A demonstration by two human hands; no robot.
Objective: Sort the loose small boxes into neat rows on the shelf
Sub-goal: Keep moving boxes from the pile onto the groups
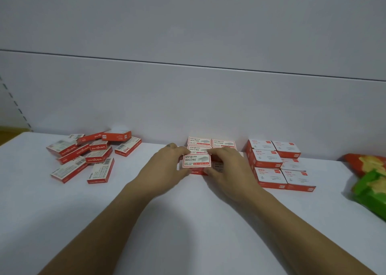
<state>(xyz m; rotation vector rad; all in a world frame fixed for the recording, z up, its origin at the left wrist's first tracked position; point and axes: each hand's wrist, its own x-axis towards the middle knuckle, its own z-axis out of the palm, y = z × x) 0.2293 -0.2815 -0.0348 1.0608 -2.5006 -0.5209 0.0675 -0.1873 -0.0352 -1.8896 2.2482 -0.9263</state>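
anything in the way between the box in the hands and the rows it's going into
Nothing visible does. The left hand and right hand hold the box at the front of the sorted rows, just before the boxes behind it; the right hand hides the spot beside it.

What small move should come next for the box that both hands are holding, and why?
Probably lower the held box squarely onto the box under it, edges flush with the row behind, then let go. The left hand and right hand pinch it at its ends, the lower box's red edge shows beneath it, and the loose pile at the left waits to be sorted.
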